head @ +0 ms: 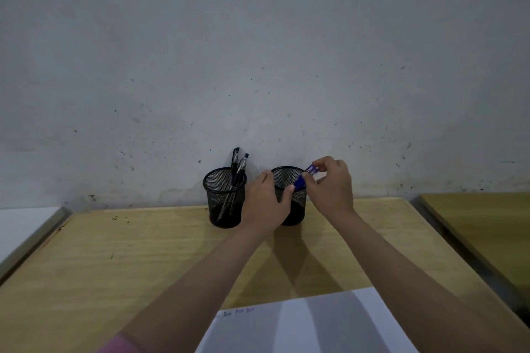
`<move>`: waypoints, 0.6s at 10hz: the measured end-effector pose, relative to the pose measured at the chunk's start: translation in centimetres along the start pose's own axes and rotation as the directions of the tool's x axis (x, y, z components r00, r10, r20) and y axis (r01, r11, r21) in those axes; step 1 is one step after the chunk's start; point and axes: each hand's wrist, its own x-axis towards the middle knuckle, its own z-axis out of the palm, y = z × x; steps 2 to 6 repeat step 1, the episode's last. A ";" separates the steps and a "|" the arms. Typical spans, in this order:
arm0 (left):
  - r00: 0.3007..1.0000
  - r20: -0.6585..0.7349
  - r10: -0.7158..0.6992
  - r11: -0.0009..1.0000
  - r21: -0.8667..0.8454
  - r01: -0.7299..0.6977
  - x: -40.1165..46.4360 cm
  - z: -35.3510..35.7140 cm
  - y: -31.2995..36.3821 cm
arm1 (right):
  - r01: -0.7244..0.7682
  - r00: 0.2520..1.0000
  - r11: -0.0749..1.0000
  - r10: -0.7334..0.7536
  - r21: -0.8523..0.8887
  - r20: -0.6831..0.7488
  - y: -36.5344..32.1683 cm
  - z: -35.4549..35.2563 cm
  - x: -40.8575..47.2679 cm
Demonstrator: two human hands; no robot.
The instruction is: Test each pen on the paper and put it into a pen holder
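Note:
Two black mesh pen holders stand against the wall. The left holder (pixel 224 198) contains a few black pens (pixel 238 169). My left hand (pixel 265 203) wraps around the front of the right holder (pixel 288 178). My right hand (pixel 332 185) pinches a blue pen (pixel 304 178) at its upper end, the pen tilted over that holder's rim with its lower end inside. White paper (pixel 309 324) with small ink marks near its top left corner lies at the near edge of the wooden table (pixel 143 252).
A grey speckled wall rises right behind the holders. A white surface (pixel 25 226) borders the table on the left, and another wooden table (pixel 487 226) stands to the right across a narrow gap.

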 end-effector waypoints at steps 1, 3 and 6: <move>1.000 -0.014 -0.013 1.000 -0.013 0.012 0.4 0.0 -0.1 | -0.040 0.999 0.998 0.040 -0.046 -0.008 -0.5 -0.3 0.0; 1.000 -0.014 -0.013 1.000 -0.013 0.012 0.4 0.0 -0.1 | -0.040 0.999 0.998 0.040 -0.046 -0.008 -0.5 -0.3 0.0; 1.000 -0.014 -0.013 1.000 -0.013 0.012 0.4 0.0 -0.1 | -0.040 0.999 0.998 0.040 -0.046 -0.008 -0.5 -0.3 0.0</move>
